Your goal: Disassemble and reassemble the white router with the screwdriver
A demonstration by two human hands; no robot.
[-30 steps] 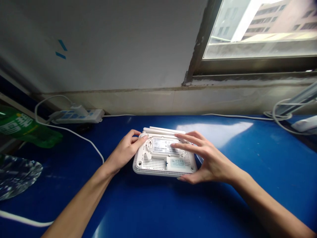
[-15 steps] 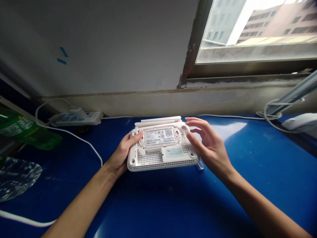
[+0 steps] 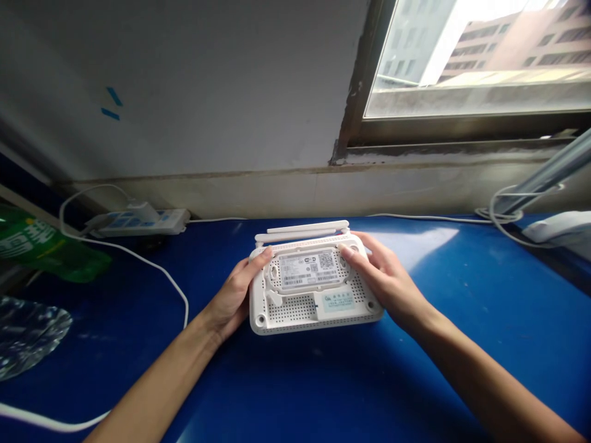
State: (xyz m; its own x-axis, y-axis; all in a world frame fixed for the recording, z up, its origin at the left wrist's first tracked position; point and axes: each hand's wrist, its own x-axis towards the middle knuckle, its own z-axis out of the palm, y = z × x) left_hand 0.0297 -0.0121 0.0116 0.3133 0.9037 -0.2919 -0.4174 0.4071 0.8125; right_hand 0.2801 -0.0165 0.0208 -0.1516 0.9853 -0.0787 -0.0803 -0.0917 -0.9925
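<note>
A white Wi-Fi router is held up over the blue table, its vented underside and printed label turned toward me. Its antennas lie folded along the far edge. My left hand grips the left side, thumb on the underside near the upper left corner. On the opposite side my right hand is closed round the edge, its thumb pressing near the upper right corner. The fingers beneath the router are mostly hidden.
The blue table runs back to the wall. At the left are a green bottle, a clear plastic bottle and a power strip with a white cable. A metal pole with coiled cable stands at the right.
My right hand, which was loose with fingers apart by the router, has closed on its right side. The router has shifted slightly right and toward me, showing more of its underside.
</note>
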